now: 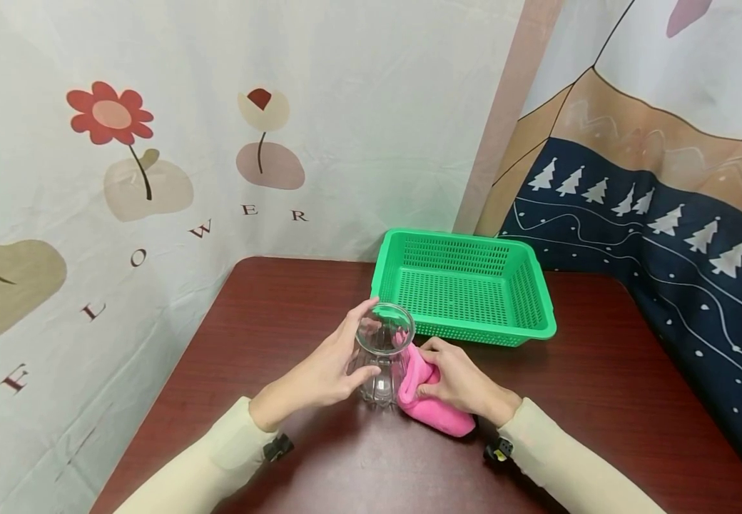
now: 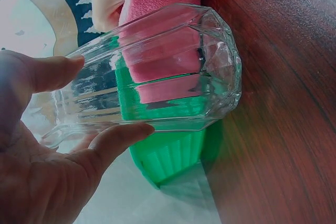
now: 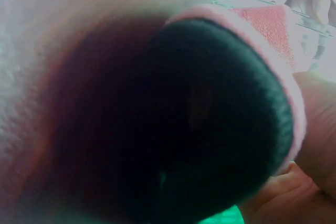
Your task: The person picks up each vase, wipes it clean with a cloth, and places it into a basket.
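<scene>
A clear ribbed glass vase [image 1: 380, 385] with a wide round rim stands near the middle of the table, facets showing on its lower part. My left hand [image 1: 324, 368] grips it from the left, thumb on the near side and fingers by the rim; the left wrist view shows that hand [image 2: 58, 156] around the vase [image 2: 168, 72]. In my right hand [image 1: 464, 378] is a folded pink cloth [image 1: 438, 415], pinched and held against the vase's right side. Up close in the right wrist view, the cloth [image 3: 268, 27] partly surrounds a large dark, blurred area.
A green perforated plastic basket [image 1: 547, 325] sits behind the vase, toward the back right of the reddish-brown table [image 1: 268, 314]. Printed fabric [image 1: 358, 128] with flowers and letters hangs behind the table. Dark blue cloth with white trees [image 1: 666, 257] hangs at the right.
</scene>
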`<state>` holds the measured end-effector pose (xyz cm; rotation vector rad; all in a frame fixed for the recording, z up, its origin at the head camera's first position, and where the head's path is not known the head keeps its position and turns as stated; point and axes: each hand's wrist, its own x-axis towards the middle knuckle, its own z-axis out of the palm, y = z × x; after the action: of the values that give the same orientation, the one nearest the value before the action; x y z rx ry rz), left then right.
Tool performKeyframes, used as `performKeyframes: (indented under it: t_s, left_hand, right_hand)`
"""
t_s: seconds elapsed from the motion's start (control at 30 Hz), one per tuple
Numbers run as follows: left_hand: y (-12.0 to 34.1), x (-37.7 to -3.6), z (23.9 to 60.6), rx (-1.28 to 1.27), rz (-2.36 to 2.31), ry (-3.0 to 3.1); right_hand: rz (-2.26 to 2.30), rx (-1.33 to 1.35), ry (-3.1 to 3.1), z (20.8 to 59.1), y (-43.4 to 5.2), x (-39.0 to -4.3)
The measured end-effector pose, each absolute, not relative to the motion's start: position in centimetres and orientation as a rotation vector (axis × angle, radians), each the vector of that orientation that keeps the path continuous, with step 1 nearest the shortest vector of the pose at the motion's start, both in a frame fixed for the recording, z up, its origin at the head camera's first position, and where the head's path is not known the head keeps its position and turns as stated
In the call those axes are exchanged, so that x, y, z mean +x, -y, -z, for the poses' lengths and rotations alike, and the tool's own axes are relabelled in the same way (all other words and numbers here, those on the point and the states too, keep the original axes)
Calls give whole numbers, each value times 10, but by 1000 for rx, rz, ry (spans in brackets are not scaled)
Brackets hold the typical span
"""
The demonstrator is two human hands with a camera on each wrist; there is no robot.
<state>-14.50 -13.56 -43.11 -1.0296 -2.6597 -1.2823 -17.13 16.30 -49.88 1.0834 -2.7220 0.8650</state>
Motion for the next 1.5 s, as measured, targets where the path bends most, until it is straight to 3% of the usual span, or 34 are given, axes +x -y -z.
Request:
performKeyframes:
  t_s: [1.5]
  left_hand:
    - [134,-144,429,-1052,1257,2635]
  right_hand:
    - [-1173,992,2453,500,-155,-159]
